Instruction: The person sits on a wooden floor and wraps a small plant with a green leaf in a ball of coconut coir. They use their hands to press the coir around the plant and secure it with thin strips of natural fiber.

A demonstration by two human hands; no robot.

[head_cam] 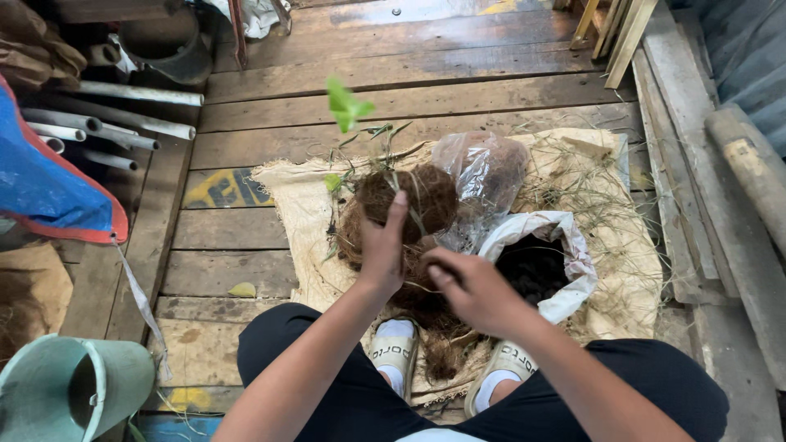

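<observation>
Fingers (396,214) of the left hand (383,245) close up and over a ball of brown coconut fibre (422,196) with a small green seedling (347,105) rising from its top, held in the air above a burlap sack (303,205) spread on the plank floor (409,82). The right hand (471,288) hovers just beside it with fingers curled in; whether they pinch a strand of dry grass cannot be told from here. To do this step well, it seems wise to keep the ball cupped firmly from below and the stem upright, drawing any binding snug without crushing the husk. More loose fibre (426,303) lies heaped under the hands, between the seated person's knees and sandalled feet. Just to the right stands a white sack of dark soil (536,266), mouth rolled open, and behind it a crumpled clear plastic bag (483,176). Dry grass stalks (589,188) litter the burlap. Well apart on the left are white pipes (106,123), a blue tarpaulin (41,180) and a pale green bucket (74,389) tipped on its side; timbers (696,123) crowd the right edge
</observation>
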